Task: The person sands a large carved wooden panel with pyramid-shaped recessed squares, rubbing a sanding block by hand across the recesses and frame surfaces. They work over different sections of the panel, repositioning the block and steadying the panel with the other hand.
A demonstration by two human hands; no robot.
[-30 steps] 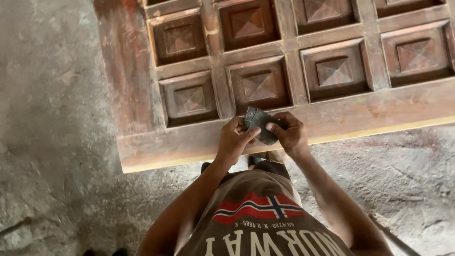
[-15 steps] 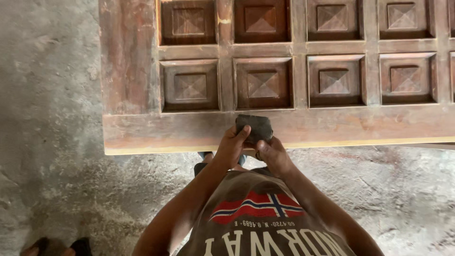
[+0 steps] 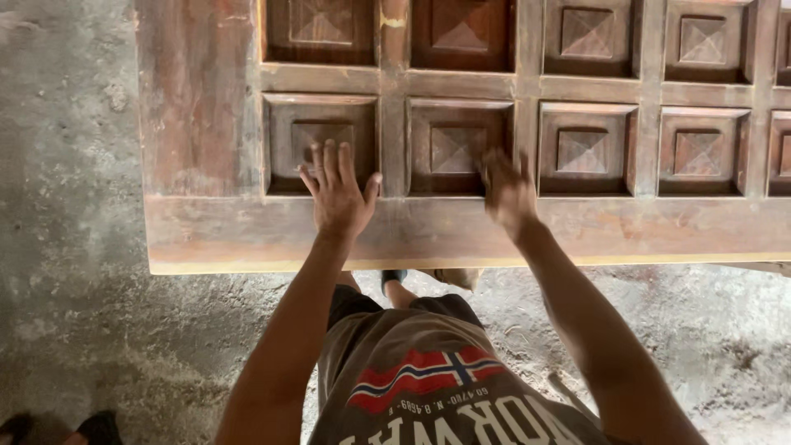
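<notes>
A large brown wooden door [image 3: 206, 231] with rows of carved square panels lies flat in front of me. My left hand [image 3: 336, 194] rests flat on it with fingers spread, over the lower edge of one panel [image 3: 320, 140], and holds nothing. My right hand [image 3: 507, 191] is blurred by motion and presses on the lower right corner of the neighbouring panel [image 3: 453, 147]. A dark bit shows under its fingertips, seemingly the small dark pad, mostly hidden by the hand.
The door's near edge [image 3: 461, 264] runs across the view above my legs. My feet [image 3: 395, 278] show just under that edge. Rough grey concrete floor [image 3: 74, 313] surrounds the door. A dark shoe [image 3: 99, 427] sits at the bottom left corner.
Both hands held the dark pad together at the door's near rail. Now they have separated and reached forward: the left lies open on the wood, the right has moved onto a panel.
</notes>
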